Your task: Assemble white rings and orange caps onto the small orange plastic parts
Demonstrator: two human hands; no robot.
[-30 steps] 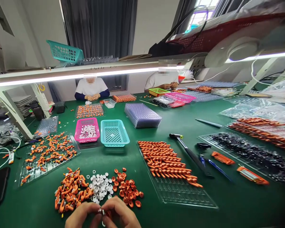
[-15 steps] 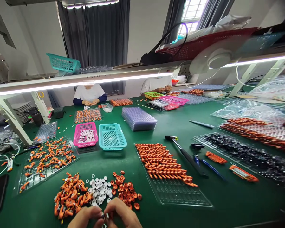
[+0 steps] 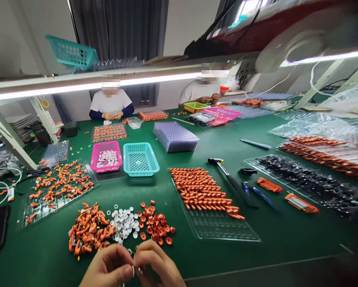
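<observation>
A worker's hands meet at the near side of a tabletop, just before three adjoining heaps of parts; behind these, two baskets stand side by side, pieces in the left one, a stack of trays to their right; a laden tray lies at left, a second tray at right with a hammer beside it, and two co-workers are at the far edge

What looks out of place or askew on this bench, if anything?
The left tray stands out: its orange parts lie jumbled, while the orange pieces on the middle tray lie in overlapping rows. The teal basket on the shelf also seems tilted. No damage is evident.
</observation>
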